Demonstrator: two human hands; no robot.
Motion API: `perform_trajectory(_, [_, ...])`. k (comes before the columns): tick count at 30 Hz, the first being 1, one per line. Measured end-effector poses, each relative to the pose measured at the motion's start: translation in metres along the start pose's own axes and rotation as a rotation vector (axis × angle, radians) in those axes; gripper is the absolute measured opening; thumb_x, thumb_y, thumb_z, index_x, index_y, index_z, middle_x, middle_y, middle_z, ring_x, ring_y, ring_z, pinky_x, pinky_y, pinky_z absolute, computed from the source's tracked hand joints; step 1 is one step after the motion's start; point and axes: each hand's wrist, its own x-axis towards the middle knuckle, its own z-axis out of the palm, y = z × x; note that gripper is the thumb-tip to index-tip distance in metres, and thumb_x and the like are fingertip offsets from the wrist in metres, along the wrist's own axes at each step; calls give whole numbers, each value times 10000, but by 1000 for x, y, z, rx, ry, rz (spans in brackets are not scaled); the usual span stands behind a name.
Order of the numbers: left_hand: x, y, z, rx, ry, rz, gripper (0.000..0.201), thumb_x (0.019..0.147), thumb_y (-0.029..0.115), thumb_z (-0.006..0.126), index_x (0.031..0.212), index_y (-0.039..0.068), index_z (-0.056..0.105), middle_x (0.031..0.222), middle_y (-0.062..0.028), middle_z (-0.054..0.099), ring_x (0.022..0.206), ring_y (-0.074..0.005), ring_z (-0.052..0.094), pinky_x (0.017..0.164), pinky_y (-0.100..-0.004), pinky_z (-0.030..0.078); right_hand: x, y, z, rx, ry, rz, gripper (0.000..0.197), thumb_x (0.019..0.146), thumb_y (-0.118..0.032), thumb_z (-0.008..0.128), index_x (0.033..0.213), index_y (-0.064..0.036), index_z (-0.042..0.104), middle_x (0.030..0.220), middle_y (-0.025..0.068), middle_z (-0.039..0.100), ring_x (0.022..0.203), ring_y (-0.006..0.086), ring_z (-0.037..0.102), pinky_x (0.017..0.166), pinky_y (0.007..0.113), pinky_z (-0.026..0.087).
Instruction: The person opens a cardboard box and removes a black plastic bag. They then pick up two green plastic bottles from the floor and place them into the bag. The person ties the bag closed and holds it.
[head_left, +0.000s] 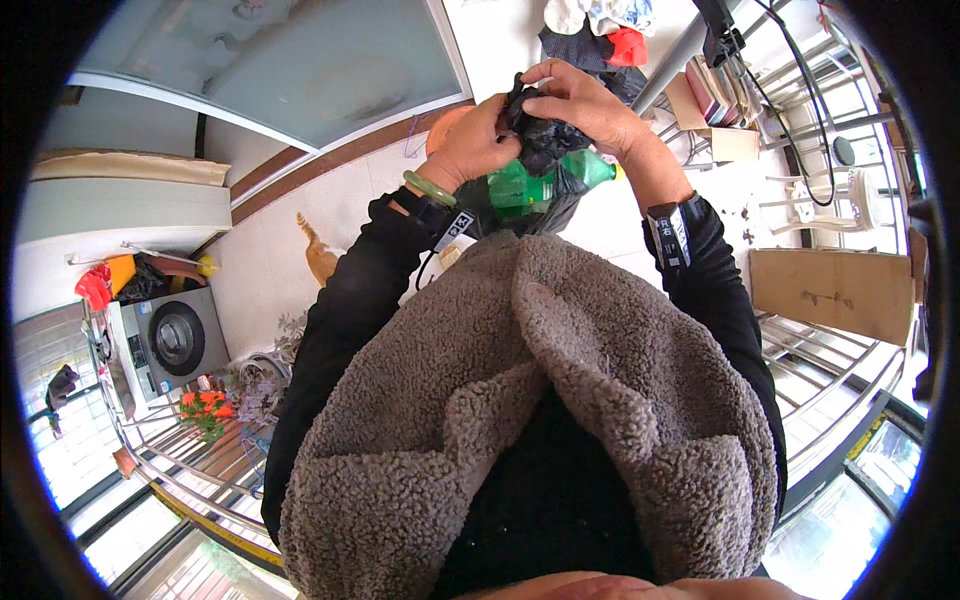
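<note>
A black plastic bag (548, 148) hangs in front of me, its gathered top bunched between my two hands. My left hand (476, 142) has its fingers closed on the left side of the bunched plastic. From the other side my right hand (585, 108) pinches the top folds. Lower down, a green plastic bottle (520, 192) shows in the bag's opening. A second green bottle (590, 168) pokes out to the right below my right hand. The rest of what the bag holds is hidden.
An orange cat (318, 254) is on the pale floor to the left. A washing machine (178, 336) and potted plants (262, 392) stand farther left. At right are a box of books (708, 108), a cardboard sheet (832, 292) and a white chair (850, 200).
</note>
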Motion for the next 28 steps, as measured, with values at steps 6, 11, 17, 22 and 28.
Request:
perform_trajectory(6, [2,2,4,35,-76,-91,483,817,290,704,1225,64,578,1201,-140,629,1097,-228,607,943,-369,470,3,-12,4,468,-124,106,464,890,-339,666,1227,-37,562,1061,98,643,918,171,611,808,286,512])
perform_trajectory(11, [1,-16,7,-278,126,-313,569,885,532,583,1148,29,621,1084,-143,659,973,-209,652,824,-343,507,4,3,-21,398,317,43,334,944,-224,539,1233,-60,576,1013,66,644,728,103,557,668,235,485])
perform_trajectory(17, [8,-35,-3,-642,96,-442,569,925,537,531,1080,-2,624,916,-89,664,769,-142,658,671,-264,536,-8,20,-9,-78,231,14,351,894,-180,639,1200,-14,596,882,12,584,761,80,516,678,223,440])
perform_trajectory(22, [8,-36,-8,-839,80,-358,429,963,487,507,836,83,573,673,1,524,544,-75,479,487,-222,392,-63,-50,-24,-230,137,-481,112,858,-35,678,953,10,638,932,57,594,855,130,569,754,247,459])
perform_trajectory(28, [5,-29,-14,-908,31,-394,337,1012,411,428,885,116,530,669,50,406,524,-49,337,457,-206,271,-153,-165,-61,-211,288,-1200,258,880,-119,546,1109,-3,513,1096,95,541,979,176,497,861,294,401])
